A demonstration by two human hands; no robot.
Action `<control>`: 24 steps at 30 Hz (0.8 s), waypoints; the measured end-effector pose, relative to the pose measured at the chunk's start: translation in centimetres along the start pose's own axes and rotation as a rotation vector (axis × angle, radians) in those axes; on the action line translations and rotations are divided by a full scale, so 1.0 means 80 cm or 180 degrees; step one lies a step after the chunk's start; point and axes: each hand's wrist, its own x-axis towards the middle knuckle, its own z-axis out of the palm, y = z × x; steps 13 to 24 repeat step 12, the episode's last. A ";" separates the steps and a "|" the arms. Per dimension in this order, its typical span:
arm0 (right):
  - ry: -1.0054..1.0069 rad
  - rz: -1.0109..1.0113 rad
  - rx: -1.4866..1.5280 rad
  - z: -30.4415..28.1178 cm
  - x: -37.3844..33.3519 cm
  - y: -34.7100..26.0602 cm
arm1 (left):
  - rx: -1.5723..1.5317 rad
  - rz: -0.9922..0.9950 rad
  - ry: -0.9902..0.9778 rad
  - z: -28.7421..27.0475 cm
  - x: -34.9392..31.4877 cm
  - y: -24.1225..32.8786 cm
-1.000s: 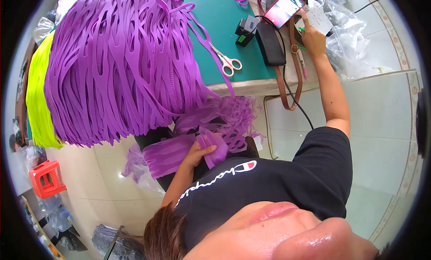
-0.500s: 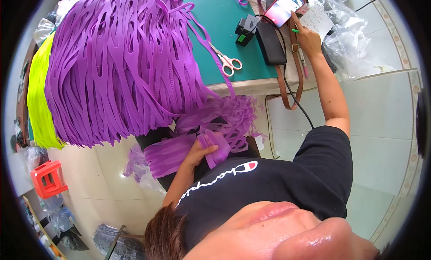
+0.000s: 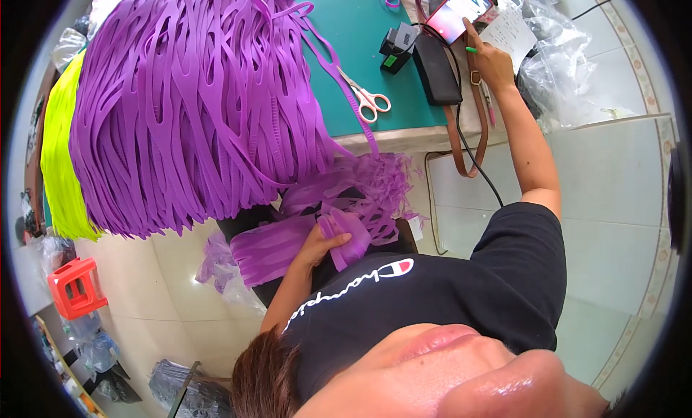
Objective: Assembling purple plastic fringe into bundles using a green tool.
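Observation:
My left hand (image 3: 324,246) is closed round a folded piece of thin purple rubber sheet (image 3: 349,238) at my lap, thumb lying across it. More purple sheeting (image 3: 268,246) with wavy lines spreads over my lap beside that hand. At the far right of the table, my right hand (image 3: 494,63) reaches forward with its index finger stretched out onto the screen of a phone (image 3: 458,12). A small green item (image 3: 471,49) shows by its fingers; whether it is worn or held is unclear. The other fingers are partly hidden.
A large heap of purple rubber straps (image 3: 194,100) hangs over the table edge beside yellow-green ones (image 3: 63,151). Scissors (image 3: 373,103), a black device (image 3: 398,49), a black case (image 3: 435,72) and a brown strap (image 3: 461,158) lie on the green mat's right side. A red stool (image 3: 76,288) stands left.
The phone's screen picture has changed, with larger light shapes on it now. My right fingertip remains at the phone, and my left hand keeps its hold on the purple sheet.

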 end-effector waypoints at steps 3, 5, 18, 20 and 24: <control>-0.0003 -0.0013 0.0023 0.000 0.000 0.000 | 0.0024 0.0107 -0.0003 0.003 0.000 0.001; -0.0015 0.0000 0.0014 0.002 0.000 0.000 | 0.0031 0.0046 -0.0010 -0.001 0.002 -0.002; -0.0100 0.0093 -0.0003 0.005 0.001 0.002 | 0.0051 0.0042 -0.0004 -0.001 0.003 -0.004; -0.0100 0.0093 -0.0003 0.005 0.001 0.002 | 0.0051 0.0042 -0.0004 -0.001 0.003 -0.004; -0.0100 0.0093 -0.0003 0.005 0.001 0.002 | 0.0051 0.0042 -0.0004 -0.001 0.003 -0.004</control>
